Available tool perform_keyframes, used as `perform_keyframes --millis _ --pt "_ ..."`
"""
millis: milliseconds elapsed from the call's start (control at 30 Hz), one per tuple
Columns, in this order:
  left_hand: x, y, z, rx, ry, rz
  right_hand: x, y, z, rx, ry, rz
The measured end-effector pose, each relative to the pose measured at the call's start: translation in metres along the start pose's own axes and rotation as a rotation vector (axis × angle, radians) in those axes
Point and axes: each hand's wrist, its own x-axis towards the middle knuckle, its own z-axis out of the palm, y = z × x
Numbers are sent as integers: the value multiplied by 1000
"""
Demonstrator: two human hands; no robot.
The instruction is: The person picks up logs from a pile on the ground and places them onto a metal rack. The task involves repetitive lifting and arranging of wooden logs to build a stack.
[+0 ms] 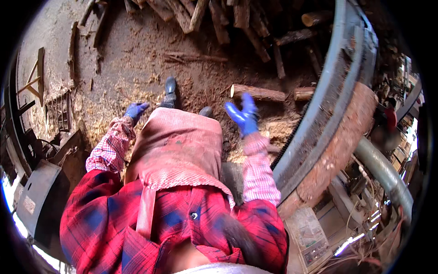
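My right hand (244,115), in a blue glove, is held out with thumb and fingers spread and nothing in it. Just beyond it a short cut log (259,93) lies on the dirt, its pale sawn end toward the left; a gap between hand and log is hard to judge. My left hand (136,111), gloved in blue too, hangs out beside the pink apron (182,141), fingers stretched to the right and holding nothing I can see. Another short log (304,93) lies near the metal rail.
A curved blue-grey metal rail (319,107) runs along my right, with a thick reddish-brown log-like form (340,141) beside it. Many logs (221,23) are heaped ahead. Bark and wood shavings litter the ground. A grey metal box (39,194) stands at left.
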Motion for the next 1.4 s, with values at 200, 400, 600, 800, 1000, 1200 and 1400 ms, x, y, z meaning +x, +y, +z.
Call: perform_keyframes --millis 200,400,600,800,1000,1200,1400 --pt "115 19 88 267 -94 85 99 270 109 316 -54 964" --pt "306 -74 256 61 -288 -114 226 435 154 615 656 1269" --pt "381 -112 393 -176 -532 -31 254 534 187 856 890 955" --pt "366 -134 329 -145 -435 -156 192 504 168 1330 547 754" --pt "323 -23 252 -148 -401 -65 157 327 175 1747 384 648" --pt "201 40 182 -412 -475 -227 29 107 189 1619 -49 711" --pt "-18 116 53 -986 -533 -36 -42 -11 167 1310 -663 631"
